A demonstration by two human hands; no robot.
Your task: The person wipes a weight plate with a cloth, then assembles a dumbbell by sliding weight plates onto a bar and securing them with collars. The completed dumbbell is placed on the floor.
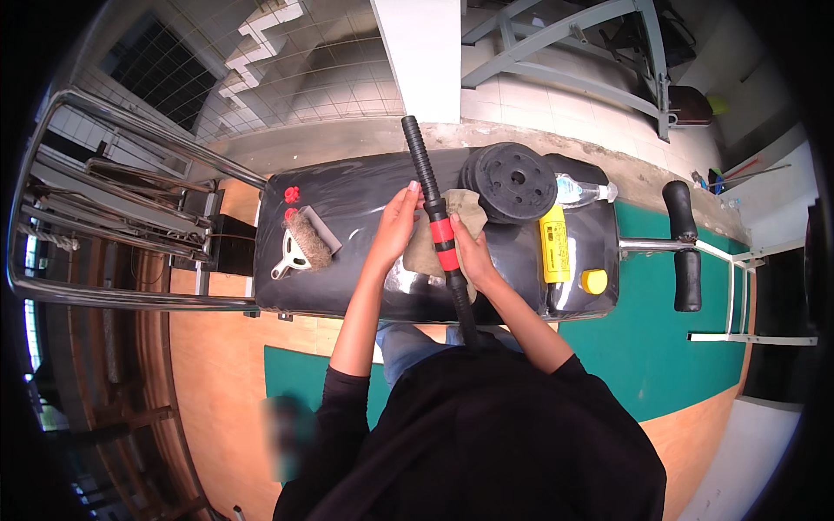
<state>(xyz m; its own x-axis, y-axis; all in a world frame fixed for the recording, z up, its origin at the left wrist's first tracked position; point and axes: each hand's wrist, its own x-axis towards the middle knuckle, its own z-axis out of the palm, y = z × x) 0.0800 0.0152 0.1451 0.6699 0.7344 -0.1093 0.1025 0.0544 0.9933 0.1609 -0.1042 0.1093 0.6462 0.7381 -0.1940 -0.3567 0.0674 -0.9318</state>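
Note:
A black dumbbell bar (pixel 415 152) with ridged ends and a red-banded middle slants over the padded bench (pixel 347 187), its near end against my lap. My right hand (pixel 473 256) is closed round a grey-green cloth (pixel 467 207), pressing it to the bar by the red bands. Part of the cloth also shows on the other side of the bar. Left of the bar is my left hand (pixel 399 221), fingers stretched out and fingertips close to the black grip. Whether they touch the bar I cannot tell.
Black weight plates (pixel 512 182), a clear bottle (pixel 584 191), a yellow bottle (pixel 554 247) and a yellow cap (pixel 594 281) lie at the bench's right. A brush (pixel 304 243) and red star-shaped collars (pixel 292 194) lie left. Chrome rails (pixel 156 300) flank the bench's left end.

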